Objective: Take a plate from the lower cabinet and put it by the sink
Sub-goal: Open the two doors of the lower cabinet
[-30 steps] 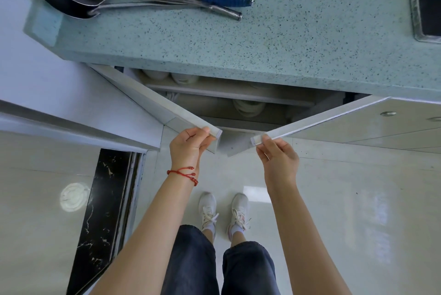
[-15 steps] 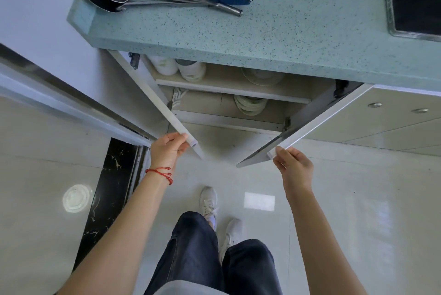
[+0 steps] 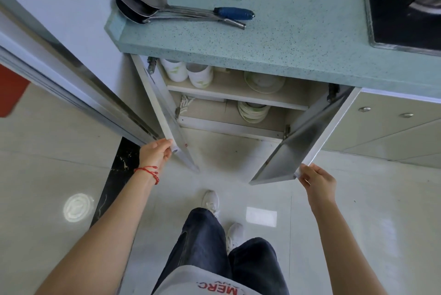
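My left hand [image 3: 155, 152] grips the white left cabinet door [image 3: 164, 115], right hand [image 3: 318, 181] the right door [image 3: 307, 137]; stacked green-rimmed white plates [image 3: 253, 111] on lower shelf [image 3: 210, 109]

Cups [image 3: 187, 72] left, plates [image 3: 264, 81] right on upper shelf – plate stack [image 3: 253, 111] below.

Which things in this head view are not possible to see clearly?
- Stacked plates on the lower shelf, head view: the upper shelf hides their back; count unclear.
- Stove, head view: cut off by the right edge, and blurred.
- Cups, head view: the countertop hides their tops.
- No sink in view.
- Left hand and right hand: their fingertips wrap behind the door edges.
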Demonstrator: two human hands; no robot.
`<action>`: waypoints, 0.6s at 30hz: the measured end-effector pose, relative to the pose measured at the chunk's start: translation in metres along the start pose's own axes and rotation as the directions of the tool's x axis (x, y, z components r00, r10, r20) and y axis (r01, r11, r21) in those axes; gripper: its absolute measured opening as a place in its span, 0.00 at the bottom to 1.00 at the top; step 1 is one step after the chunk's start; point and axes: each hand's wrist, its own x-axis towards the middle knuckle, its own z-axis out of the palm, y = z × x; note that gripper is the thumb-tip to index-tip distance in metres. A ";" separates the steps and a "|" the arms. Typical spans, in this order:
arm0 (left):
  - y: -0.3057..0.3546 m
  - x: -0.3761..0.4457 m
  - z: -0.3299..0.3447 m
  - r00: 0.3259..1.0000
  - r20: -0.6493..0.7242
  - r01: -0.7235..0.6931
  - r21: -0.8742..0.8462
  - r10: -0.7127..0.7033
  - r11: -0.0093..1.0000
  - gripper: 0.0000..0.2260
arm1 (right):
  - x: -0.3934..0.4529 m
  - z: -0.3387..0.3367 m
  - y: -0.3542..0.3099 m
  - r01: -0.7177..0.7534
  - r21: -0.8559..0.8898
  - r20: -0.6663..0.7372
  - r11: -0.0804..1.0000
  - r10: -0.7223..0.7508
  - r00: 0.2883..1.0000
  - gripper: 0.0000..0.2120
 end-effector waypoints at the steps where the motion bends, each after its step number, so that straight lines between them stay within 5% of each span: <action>1: -0.001 -0.001 -0.002 1.000 -0.004 0.011 -0.023 -0.011 1.000 0.08 | -0.001 -0.005 0.001 -0.008 -0.003 -0.008 1.000 0.008 1.000 0.08; 18: -0.004 -0.021 -0.028 0.991 -0.104 0.068 -0.191 -0.089 0.979 0.08 | -0.005 -0.039 0.005 -0.072 0.005 -0.138 0.997 0.072 0.988 0.07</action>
